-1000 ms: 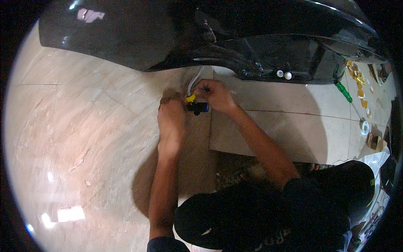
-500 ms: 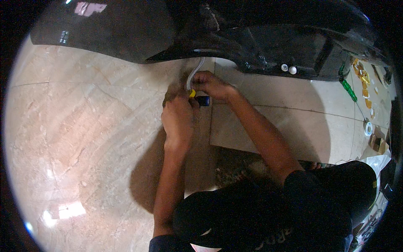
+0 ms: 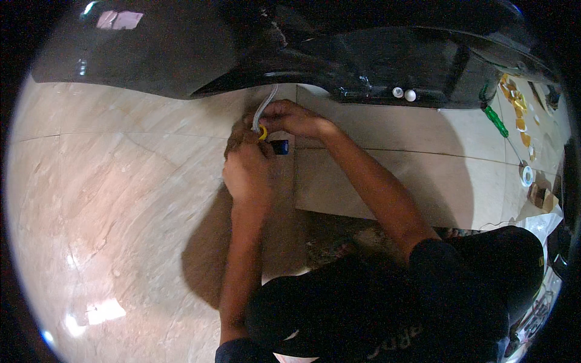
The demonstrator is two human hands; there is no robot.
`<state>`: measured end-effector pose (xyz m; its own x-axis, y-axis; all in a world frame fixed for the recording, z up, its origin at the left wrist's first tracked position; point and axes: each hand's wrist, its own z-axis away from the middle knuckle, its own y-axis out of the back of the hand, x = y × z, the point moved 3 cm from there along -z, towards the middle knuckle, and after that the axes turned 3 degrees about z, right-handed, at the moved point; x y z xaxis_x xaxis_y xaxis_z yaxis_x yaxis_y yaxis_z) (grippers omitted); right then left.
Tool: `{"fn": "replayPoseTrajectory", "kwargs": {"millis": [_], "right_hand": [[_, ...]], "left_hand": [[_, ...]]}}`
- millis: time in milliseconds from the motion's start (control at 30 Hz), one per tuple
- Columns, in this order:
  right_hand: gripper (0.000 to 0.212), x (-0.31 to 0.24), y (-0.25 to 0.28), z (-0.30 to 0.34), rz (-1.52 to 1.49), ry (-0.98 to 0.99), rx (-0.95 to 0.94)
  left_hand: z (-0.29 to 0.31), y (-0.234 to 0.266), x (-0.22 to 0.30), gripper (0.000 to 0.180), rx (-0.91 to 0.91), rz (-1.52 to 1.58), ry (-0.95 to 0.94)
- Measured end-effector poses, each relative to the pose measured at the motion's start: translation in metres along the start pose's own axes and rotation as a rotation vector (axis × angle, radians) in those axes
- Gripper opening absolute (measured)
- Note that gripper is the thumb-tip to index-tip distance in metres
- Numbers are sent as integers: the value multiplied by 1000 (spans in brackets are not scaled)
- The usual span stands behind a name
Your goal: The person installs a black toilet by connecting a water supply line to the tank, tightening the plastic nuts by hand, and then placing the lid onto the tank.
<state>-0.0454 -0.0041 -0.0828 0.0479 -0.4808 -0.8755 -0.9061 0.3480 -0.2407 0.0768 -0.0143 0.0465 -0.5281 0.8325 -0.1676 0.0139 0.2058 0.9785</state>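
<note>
A grey braided flexible hose [image 3: 264, 109] comes down from under a large glossy black surface [image 3: 163, 54] to my two hands. My left hand [image 3: 247, 172] is closed at the hose's lower end, around a piece with a yellow ring-shaped part [image 3: 262, 133]. A short dark piece with a blue end [image 3: 280, 147] sticks out to the right of that hand; whether they are one object I cannot tell. On the right side of the hose, my right hand [image 3: 293, 119] has its fingers bent in against it. Its fingertips are partly hidden behind the hose.
Two small white round caps [image 3: 404, 94] sit at the black surface's lower edge. Farther right lie a green-handled screwdriver [image 3: 496, 122], scattered yellow-orange pieces [image 3: 519, 106], a white tape roll [image 3: 526, 176] and a torn brown carton [image 3: 543, 198]. Beige tiles [image 3: 121, 193] cover the floor.
The whole view has shifted slightly, so hands and hose appear a little farther left. The yellow ring shows more plainly between the hands. Both hands stay at the hose's end.
</note>
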Motion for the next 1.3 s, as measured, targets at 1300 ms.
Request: {"fn": "replayPoseTrajectory", "kwargs": {"millis": [1300], "right_hand": [[18, -43, -14, 25, 712, -16, -20]], "left_hand": [[-11, 1, -8, 20, -79, 117, -262]]}}
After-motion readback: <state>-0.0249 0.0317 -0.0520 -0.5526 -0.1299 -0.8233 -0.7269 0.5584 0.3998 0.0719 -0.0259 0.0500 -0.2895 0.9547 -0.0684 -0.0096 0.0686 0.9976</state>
